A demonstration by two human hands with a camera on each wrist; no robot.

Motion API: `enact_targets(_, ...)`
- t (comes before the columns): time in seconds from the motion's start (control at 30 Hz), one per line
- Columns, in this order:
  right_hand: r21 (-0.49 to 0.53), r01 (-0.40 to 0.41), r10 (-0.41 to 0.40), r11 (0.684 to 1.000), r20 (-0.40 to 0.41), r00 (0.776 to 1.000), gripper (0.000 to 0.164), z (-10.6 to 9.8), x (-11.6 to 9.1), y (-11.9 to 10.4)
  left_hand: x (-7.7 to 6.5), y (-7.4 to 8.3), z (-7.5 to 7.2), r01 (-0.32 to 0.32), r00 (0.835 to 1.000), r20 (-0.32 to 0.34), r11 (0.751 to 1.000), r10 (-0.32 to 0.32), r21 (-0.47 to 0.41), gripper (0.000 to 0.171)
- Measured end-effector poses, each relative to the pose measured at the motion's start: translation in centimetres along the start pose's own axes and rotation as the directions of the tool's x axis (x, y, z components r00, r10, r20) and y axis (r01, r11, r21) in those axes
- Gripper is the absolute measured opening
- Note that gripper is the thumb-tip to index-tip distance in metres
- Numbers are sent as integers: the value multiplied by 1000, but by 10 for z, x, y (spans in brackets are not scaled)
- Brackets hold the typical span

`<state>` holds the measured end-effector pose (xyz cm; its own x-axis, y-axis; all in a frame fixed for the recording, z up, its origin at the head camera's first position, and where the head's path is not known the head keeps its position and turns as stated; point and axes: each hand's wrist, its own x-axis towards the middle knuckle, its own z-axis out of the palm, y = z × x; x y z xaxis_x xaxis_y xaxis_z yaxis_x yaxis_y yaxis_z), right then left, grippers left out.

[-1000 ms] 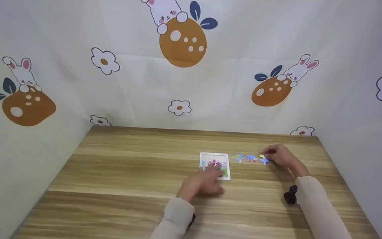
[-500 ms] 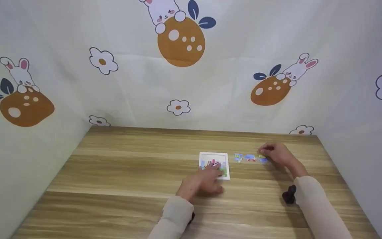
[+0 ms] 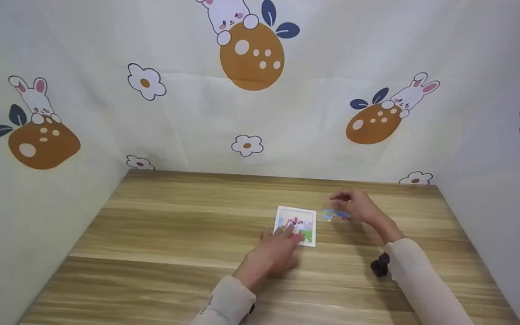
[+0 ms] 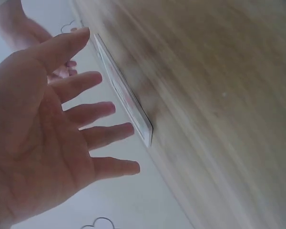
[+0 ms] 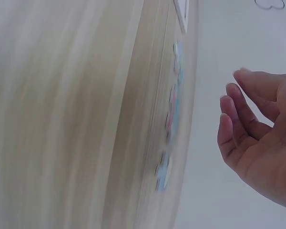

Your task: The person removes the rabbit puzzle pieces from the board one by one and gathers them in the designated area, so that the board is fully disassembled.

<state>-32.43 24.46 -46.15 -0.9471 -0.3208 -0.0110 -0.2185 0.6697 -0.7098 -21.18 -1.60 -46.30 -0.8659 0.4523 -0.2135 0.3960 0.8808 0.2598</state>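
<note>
A small jigsaw puzzle in a white frame (image 3: 314, 225) lies on the table, its lower part filled with a coloured picture and its top strip bare. My left hand (image 3: 273, 253) overlaps the frame's near-left part; in the left wrist view its fingers (image 4: 102, 138) are spread and nearly straight. To the right of the frame, my right hand (image 3: 355, 207) hovers over the loose puzzle pieces (image 3: 328, 214). Its fingers are loosely bent with nothing between them, as the right wrist view shows. There, three pieces lie in a row, the nearest a light blue piece (image 5: 163, 171).
The wood-grain table (image 3: 174, 216) is bordered by pale curtain walls (image 3: 188, 113) printed with rabbits, oranges and flowers. A dark wrist device (image 3: 380, 265) sits under the right sleeve.
My right hand has left the rightmost piece and moved left over the others. My left hand has drawn back toward me, showing more of the puzzle picture.
</note>
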Motion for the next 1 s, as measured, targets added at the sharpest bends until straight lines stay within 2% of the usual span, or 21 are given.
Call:
enact_targets(0.1,7,21,-21,1000,4,1000,25,8,3,-10,-1,3,3,6,1000,-1,998,-6,64,61)
enact_targets(0.27,28,49,-49,998,3,999,22,27,9,-27,-2,6,4,31,998,55,994,-36,101,65)
enact_targets(0.37,50,51,-51,997,7,999,21,39,13,-35,-2,7,2,51,993,98,996,-59,77,69)
enact_targets(0.6,70,33,-36,997,35,999,19,61,21,-51,-1,7,0,102,980,176,994,-92,-46,75)
enact_targets(0.87,97,32,-40,995,82,996,16,77,29,-55,2,3,1,100,981,173,991,-85,-85,75)
enact_targets(1.0,134,-6,-8,991,100,995,14,83,33,-54,1,5,1,110,983,158,990,-96,-86,75)
